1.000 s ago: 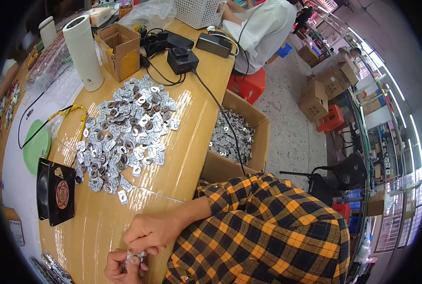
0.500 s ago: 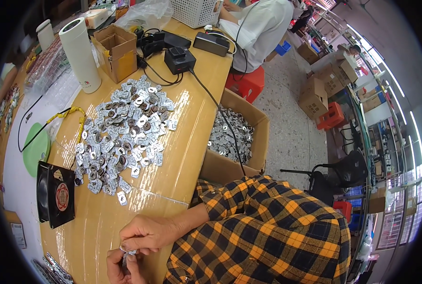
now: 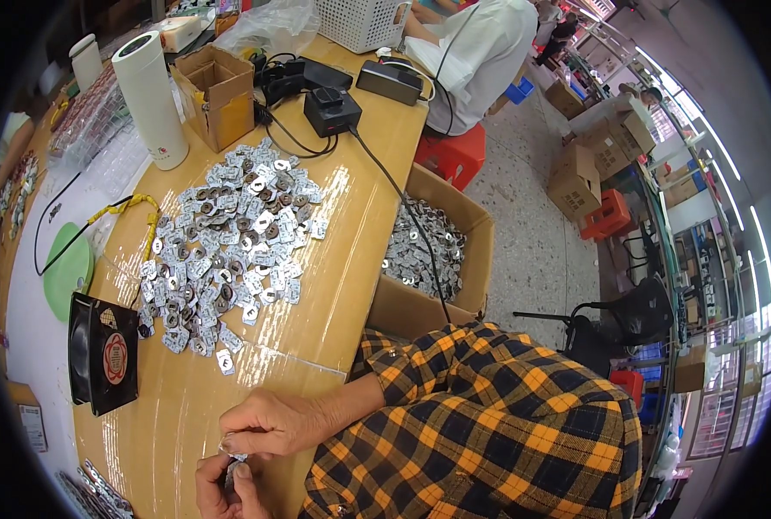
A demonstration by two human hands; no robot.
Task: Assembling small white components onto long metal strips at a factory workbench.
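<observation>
My right hand (image 3: 275, 422) and my left hand (image 3: 219, 491) meet at the table's near edge, fingers closed in a pinch. Between their fingertips is a small flat grey metal piece (image 3: 236, 456), mostly hidden by the fingers. Beyond them on the tabletop spreads a heap of small grey-white metal pieces (image 3: 230, 233), many with a dark round part in the middle. One loose piece (image 3: 224, 362) lies at the heap's near edge, closest to my right hand.
A black fan (image 3: 102, 355) stands left of the heap. Behind it are a white cylinder (image 3: 150, 99), a small cardboard box (image 3: 217, 99) and black power adapters (image 3: 332, 111). A cable crosses the table edge above a carton (image 3: 481, 259) of similar pieces. Another person (image 3: 481, 60) sits beyond.
Both hands stay together at the same spot, with only a slight shift of the fingers around the small piece. The whole view has drifted very slightly.
</observation>
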